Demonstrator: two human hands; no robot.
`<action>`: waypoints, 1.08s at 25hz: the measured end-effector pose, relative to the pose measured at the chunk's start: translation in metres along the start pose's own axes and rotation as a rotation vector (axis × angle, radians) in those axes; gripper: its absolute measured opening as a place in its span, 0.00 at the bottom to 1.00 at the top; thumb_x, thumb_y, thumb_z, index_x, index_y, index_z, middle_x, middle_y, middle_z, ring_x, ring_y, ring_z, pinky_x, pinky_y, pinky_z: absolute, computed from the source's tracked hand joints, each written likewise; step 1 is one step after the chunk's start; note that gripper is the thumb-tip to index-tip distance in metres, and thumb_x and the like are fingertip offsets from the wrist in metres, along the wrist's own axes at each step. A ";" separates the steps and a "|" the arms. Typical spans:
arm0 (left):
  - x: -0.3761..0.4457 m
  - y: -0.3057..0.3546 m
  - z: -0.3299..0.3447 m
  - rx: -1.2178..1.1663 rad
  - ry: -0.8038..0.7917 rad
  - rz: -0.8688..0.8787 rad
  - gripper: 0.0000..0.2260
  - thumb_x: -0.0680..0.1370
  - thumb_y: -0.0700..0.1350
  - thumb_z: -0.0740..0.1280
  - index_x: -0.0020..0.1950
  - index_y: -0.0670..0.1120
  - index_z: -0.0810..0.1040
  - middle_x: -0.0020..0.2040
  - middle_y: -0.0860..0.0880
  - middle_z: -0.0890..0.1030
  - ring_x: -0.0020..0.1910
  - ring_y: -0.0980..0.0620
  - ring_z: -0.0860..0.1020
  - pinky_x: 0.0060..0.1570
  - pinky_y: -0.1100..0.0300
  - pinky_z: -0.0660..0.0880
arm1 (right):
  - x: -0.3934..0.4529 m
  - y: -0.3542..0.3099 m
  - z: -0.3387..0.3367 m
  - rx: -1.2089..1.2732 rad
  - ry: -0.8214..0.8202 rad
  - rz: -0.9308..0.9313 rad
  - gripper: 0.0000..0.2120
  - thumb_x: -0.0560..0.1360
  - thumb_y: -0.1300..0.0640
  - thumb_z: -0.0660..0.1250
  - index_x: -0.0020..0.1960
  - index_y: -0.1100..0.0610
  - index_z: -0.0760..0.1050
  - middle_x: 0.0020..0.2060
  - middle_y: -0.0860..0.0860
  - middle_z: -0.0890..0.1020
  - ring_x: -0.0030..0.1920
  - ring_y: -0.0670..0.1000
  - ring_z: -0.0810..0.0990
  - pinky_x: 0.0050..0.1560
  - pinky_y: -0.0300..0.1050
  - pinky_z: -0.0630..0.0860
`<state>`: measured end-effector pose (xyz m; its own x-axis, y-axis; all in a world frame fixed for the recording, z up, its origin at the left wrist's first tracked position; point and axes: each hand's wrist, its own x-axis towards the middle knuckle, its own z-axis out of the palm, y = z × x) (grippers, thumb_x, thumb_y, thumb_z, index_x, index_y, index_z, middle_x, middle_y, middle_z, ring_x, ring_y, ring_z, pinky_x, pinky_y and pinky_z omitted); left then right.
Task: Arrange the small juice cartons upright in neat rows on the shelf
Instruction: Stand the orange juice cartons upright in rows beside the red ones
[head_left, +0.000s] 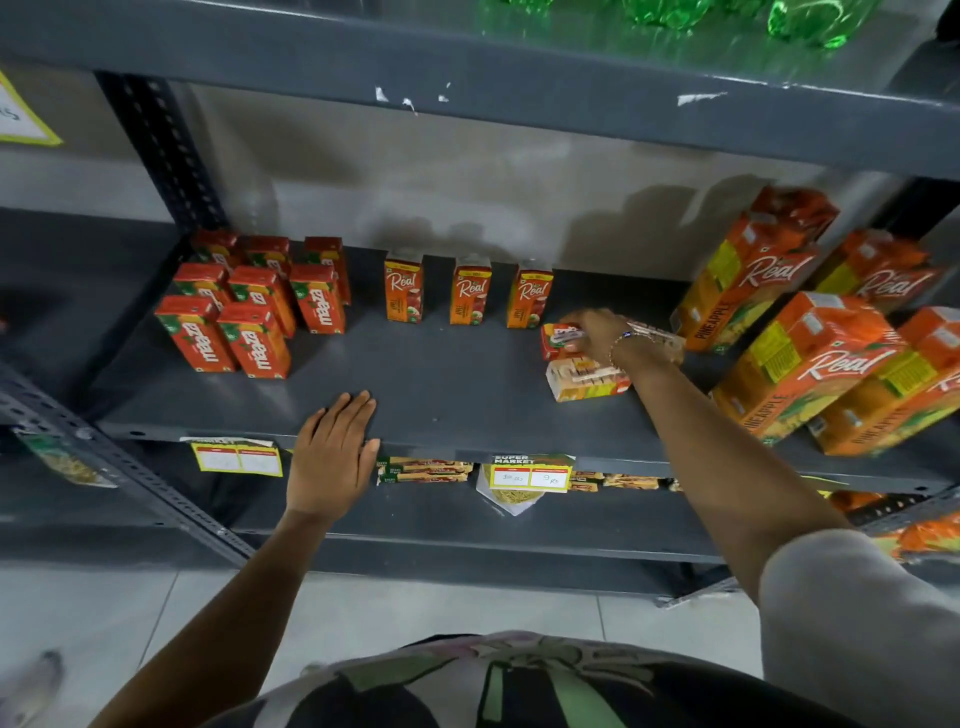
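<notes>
- Right hand (597, 332) is reaching deep onto the shelf (441, 384), fingers curling over a small carton lying on its side (556, 338); a second toppled carton (584, 382) is lying just in front of it, toward the shelf edge.
- Grip state: fingers are draping over the top of the farther lying carton and appear to be closing on it, though the thumb side is hidden, so whether it is a firm pinch is not clear.
- Both toppled cartons are lying with long axes running roughly left to right, parallel to the shelf front. Each probably needs a quarter-turn up onto its short end.
- Three small Real cartons (470, 291) are standing upright in a spaced row to the left of the right hand, the nearest one (530, 299) just beside the fingertips. The next open slot seems to be sitting to the right of that one, nearly where the hand is working.
- Left hand (335, 452) is resting flat, fingers spread, on the shelf's front lip, holding nothing and well apart from the toppled pair. The right hand is clearly the nearer.
- Maaza cartons (249, 306) are standing in tight rows at far left, already tidy.
- Large pineapple cartons (810, 358) are leaning at right, crowding the right forearm; a wide elbow swing could nudge them.
</notes>
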<state>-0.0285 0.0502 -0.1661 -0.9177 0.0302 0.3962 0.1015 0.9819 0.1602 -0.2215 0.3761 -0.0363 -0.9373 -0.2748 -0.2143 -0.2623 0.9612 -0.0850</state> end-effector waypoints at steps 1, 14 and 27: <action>0.000 -0.002 -0.001 0.000 -0.005 0.012 0.23 0.80 0.50 0.52 0.69 0.40 0.73 0.67 0.43 0.75 0.67 0.43 0.72 0.64 0.49 0.63 | 0.000 -0.001 0.005 -0.020 0.033 0.010 0.24 0.76 0.58 0.66 0.70 0.56 0.67 0.67 0.59 0.72 0.66 0.60 0.71 0.65 0.51 0.69; -0.028 -0.089 -0.031 -0.087 -0.013 -0.037 0.24 0.83 0.51 0.48 0.70 0.39 0.71 0.69 0.41 0.73 0.70 0.43 0.69 0.70 0.48 0.61 | -0.085 -0.186 0.031 0.766 0.703 -0.046 0.28 0.76 0.54 0.64 0.73 0.60 0.59 0.66 0.59 0.73 0.64 0.52 0.74 0.64 0.47 0.72; -0.030 -0.218 -0.049 -0.036 -0.003 0.022 0.23 0.83 0.50 0.48 0.70 0.40 0.72 0.69 0.43 0.74 0.70 0.45 0.66 0.69 0.52 0.58 | -0.026 -0.339 0.071 0.954 0.589 0.190 0.22 0.69 0.49 0.74 0.46 0.55 0.62 0.43 0.57 0.80 0.39 0.51 0.78 0.42 0.49 0.77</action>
<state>-0.0046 -0.1741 -0.1686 -0.9162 0.0519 0.3972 0.1351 0.9736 0.1843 -0.0919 0.0559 -0.0706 -0.9714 0.1696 0.1664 -0.0588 0.5068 -0.8600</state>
